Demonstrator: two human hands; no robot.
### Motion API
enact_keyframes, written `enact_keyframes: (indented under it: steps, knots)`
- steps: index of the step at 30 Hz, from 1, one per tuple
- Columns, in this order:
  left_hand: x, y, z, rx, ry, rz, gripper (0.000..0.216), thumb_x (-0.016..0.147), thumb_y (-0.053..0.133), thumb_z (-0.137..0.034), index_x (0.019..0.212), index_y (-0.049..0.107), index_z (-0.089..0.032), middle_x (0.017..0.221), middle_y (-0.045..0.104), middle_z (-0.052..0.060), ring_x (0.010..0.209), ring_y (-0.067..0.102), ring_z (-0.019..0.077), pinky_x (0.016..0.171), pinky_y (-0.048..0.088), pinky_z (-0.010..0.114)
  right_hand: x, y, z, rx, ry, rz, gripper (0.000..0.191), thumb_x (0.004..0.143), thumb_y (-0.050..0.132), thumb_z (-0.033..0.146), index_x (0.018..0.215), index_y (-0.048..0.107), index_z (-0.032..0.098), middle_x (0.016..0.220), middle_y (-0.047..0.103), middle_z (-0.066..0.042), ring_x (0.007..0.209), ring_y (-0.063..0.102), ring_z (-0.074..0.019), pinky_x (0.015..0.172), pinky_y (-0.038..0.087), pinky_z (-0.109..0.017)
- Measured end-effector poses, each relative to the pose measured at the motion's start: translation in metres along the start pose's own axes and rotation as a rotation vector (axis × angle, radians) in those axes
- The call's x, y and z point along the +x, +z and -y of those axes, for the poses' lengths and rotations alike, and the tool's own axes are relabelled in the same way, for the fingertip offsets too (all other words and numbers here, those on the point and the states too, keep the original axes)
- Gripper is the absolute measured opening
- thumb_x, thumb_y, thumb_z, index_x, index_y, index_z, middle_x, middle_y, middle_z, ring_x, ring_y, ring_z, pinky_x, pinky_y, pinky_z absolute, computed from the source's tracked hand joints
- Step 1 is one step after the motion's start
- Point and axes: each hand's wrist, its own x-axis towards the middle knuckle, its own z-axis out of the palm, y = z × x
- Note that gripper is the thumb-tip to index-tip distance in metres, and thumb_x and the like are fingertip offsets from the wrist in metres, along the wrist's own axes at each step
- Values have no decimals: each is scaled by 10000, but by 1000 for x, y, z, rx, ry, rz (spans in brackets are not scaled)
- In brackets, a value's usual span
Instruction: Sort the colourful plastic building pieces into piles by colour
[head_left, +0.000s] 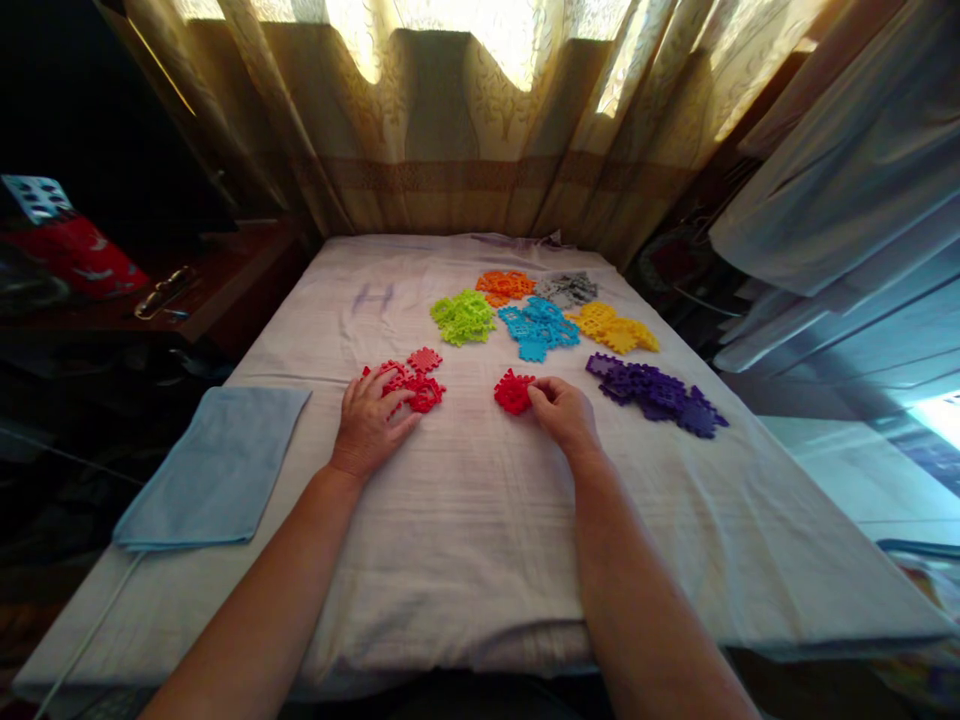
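My left hand [373,422] lies with its fingers spread over a loose heap of red interlocking puzzle tiles [426,392], partly hiding them. To the right, my right hand [561,408] pinches the edge of a red interlocking tile [514,391] between thumb and forefinger. That tile sits low, at or just above the cloth; whether more than one piece is there I cannot make out. Behind the hands are piles of the same kind of notched pieces: lime green [463,317], blue [538,327] and purple [656,392], the purple one nearest my right hand.
Farther back lie orange pieces [506,286], grey pieces [568,289] and yellow pieces [616,327]. A folded blue cloth [214,465] rests at the left edge of the sheet-covered table [465,560]. Curtains [450,120] hang behind, and white fabric [840,170] hangs at right.
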Motion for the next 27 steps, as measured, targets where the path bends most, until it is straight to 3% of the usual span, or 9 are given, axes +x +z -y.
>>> enact_keyframes:
  steps: [7,12,18,23,27]
  knots:
    - [1,-1,-6,18,20,38,261,863,607,-357,1095,720,-311,1444,527,86,1381,418,349,1131,283,628,1,-3,-3,-203,13,3,253,823,536,389,827,734,231,763,733,-43,665,614,-187,601,386,-282]
    - [1,-1,-10,-24,58,40,188,892,571,-324,976,730,-271,1428,543,88,1402,396,319,1161,248,606,2,-6,-3,-220,41,-38,243,817,543,382,813,735,233,746,727,-47,654,604,-190,586,364,-281]
    - [2,-1,-9,-60,132,14,188,924,532,-316,947,706,-248,1405,571,76,1392,415,288,1170,247,593,-6,2,10,-88,-76,-26,262,850,524,385,830,726,219,717,711,-38,645,608,-175,610,395,-268]
    - [1,1,-21,-111,209,-26,177,925,540,-301,990,699,-259,1413,567,73,1403,401,271,1159,291,563,-24,20,30,58,-245,118,249,869,532,373,817,716,215,762,727,-38,684,640,-168,667,451,-269]
    - [-1,1,-38,-140,252,-20,175,935,541,-309,992,702,-274,1416,566,66,1403,402,263,1161,295,556,-33,33,39,206,-212,228,261,841,588,400,960,722,210,774,733,-27,666,644,-159,649,473,-265]
